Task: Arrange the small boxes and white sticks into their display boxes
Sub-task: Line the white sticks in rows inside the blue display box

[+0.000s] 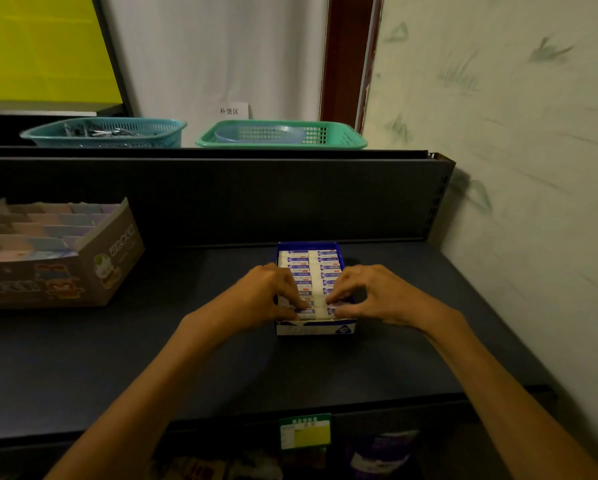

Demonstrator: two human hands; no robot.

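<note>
Dark shelf (186,358) | display box (313,329) runs lengthwise away | both hands at near end | left hand (266,292), right hand (370,292) fingers pinch front sticks (320,311)

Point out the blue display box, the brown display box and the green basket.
blue display box (316,329): head view, front wall.
brown display box (83,278): head view, printed front wall.
green basket (339,135): head view, right rim.

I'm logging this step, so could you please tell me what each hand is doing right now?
Left hand: fingers curled, pinching a small box at the near end of the blue display box.
Right hand: fingers curled, pinching the same front row.
</note>
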